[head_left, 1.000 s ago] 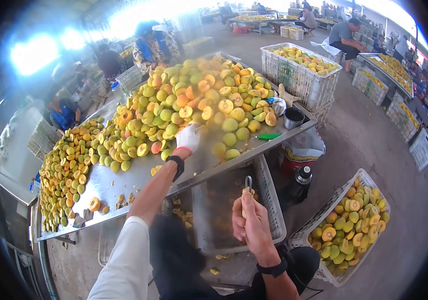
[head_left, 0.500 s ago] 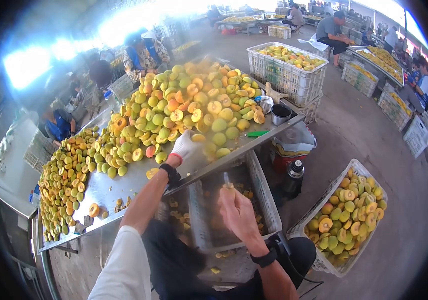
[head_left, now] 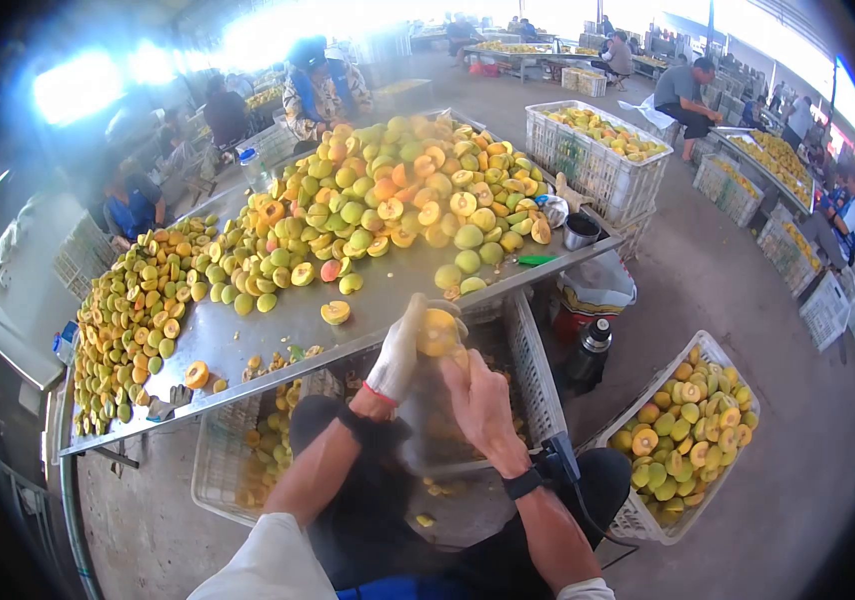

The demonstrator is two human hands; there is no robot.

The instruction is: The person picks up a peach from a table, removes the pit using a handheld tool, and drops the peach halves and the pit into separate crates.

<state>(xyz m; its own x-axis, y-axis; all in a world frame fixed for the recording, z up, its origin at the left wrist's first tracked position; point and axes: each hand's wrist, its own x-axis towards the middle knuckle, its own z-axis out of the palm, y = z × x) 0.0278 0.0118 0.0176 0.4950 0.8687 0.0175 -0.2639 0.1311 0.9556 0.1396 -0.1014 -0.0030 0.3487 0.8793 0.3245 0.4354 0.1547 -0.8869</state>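
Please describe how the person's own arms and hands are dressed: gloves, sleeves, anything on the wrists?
The left hand wears a white knitted glove with a red cuff edge; a black band sits on that wrist. The right hand is bare, with a black wristband. Both forearms are bare below white sleeves.

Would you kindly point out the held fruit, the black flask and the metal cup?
fruit (head_left: 438, 332), head view, middle of its yellow face.
black flask (head_left: 591, 355), head view, its body.
metal cup (head_left: 582, 232), head view, its dark mouth.
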